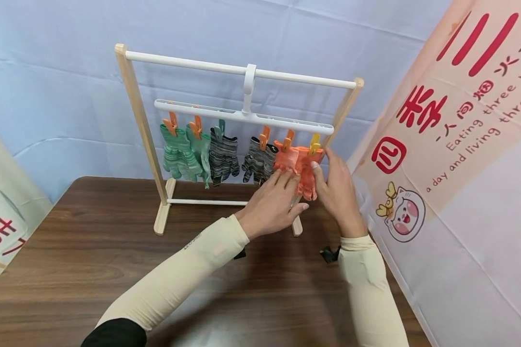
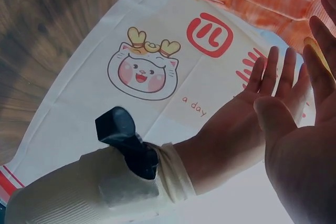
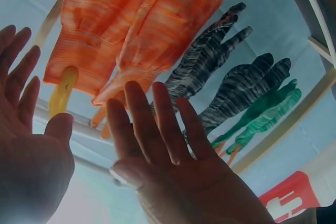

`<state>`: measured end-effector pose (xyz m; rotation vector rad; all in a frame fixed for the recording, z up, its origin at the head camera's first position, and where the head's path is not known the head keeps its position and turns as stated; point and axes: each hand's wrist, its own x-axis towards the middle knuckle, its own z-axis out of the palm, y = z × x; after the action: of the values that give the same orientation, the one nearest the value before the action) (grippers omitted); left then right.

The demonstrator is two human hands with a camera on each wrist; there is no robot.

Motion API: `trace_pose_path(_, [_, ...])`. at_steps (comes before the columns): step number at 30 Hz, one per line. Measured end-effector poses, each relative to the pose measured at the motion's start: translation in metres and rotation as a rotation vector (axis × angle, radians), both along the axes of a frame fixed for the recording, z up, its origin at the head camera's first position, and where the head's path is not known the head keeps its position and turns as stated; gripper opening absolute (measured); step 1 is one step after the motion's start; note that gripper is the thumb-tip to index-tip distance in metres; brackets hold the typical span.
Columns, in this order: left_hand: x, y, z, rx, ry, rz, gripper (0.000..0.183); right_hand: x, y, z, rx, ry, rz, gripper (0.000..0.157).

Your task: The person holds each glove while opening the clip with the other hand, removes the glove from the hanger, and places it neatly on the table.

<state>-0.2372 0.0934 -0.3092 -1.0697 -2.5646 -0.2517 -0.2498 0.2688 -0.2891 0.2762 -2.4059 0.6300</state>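
Two orange gloves hang at the right end of a white hanger (image 1: 230, 114). My left hand (image 1: 272, 205) is in front of the left orange glove (image 1: 287, 158), fingers extended and fingertips overlapping it in the head view. By the outer edge of the right orange glove (image 1: 306, 173) is my right hand (image 1: 339, 193), its fingers fairly straight. A yellow clothespin (image 1: 314, 143) holds that glove's cuff, close to the right hand (image 3: 31, 150) in the right wrist view. An orange clothespin (image 1: 288, 140) holds the other cuff. Neither hand grips anything.
Two grey-black gloves (image 1: 223, 156) and two green gloves (image 1: 178, 152) hang farther left on clothespins. The hanger hooks over the top bar (image 1: 191, 62) of a wooden stand (image 1: 139, 125) on a brown table (image 1: 91, 270). A printed curtain (image 1: 460, 193) borders the right side.
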Motion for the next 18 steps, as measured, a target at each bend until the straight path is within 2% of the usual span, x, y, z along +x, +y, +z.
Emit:
trace_pose_path(3, [0.000,0.002,0.002,0.001,0.009,-0.013,0.066,-0.004,0.001,0.001,-0.029,-0.005,0.015,0.053])
trace_pose_path(11, [-0.001,0.006,0.005,0.032,0.017,-0.041,0.066,-0.013,0.000,0.008,-0.132,0.003,0.124,0.049])
trace_pose_path(18, [-0.004,0.011,0.006,0.050,0.038,-0.078,0.064,-0.019,-0.003,0.012,-0.193,-0.002,0.122,0.043])
